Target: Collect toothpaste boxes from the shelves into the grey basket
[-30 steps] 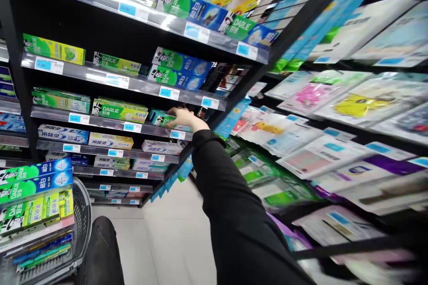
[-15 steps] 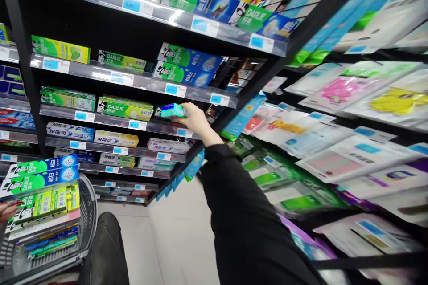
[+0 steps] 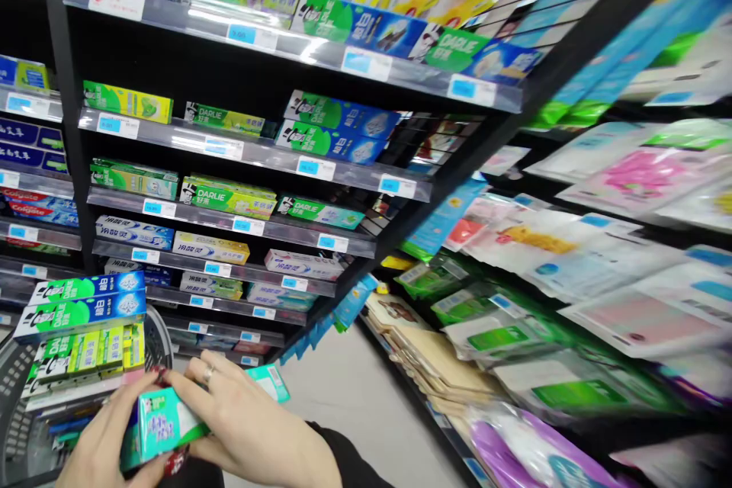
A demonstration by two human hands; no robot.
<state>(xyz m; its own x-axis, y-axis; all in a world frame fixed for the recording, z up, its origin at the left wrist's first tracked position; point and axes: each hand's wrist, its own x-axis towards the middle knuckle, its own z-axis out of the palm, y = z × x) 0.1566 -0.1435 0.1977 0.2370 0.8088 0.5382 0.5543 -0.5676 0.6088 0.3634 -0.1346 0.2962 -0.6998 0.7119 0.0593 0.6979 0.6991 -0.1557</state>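
Observation:
Low in front of me, both hands are closed around a teal and white toothpaste box (image 3: 165, 418). My left hand (image 3: 108, 427) grips its near end, with the thumb below and the fingers on top. Across its middle lies my right hand (image 3: 245, 415), a ring on one finger, fingers wrapped over it. The far end sticks out past the right hand. Whether it is a single box or more than one, I cannot tell. Just beyond my left hand, a grey basket (image 3: 163, 332) holds stacked toothpaste boxes, with blue and green Darlie boxes (image 3: 85, 309) on top.
Ahead stands a black shelf unit with clear shelf edges (image 3: 297, 42), price tags and rows of toothpaste boxes. A green Darlie box (image 3: 320, 211) lies at the right of a middle shelf. On the right hang packaged goods (image 3: 515, 328), with wooden boards (image 3: 440, 362) low down.
My right hand has come away from the middle shelf with the toothpaste box, down and toward me. My left hand has moved from the basket and now grips the box too.

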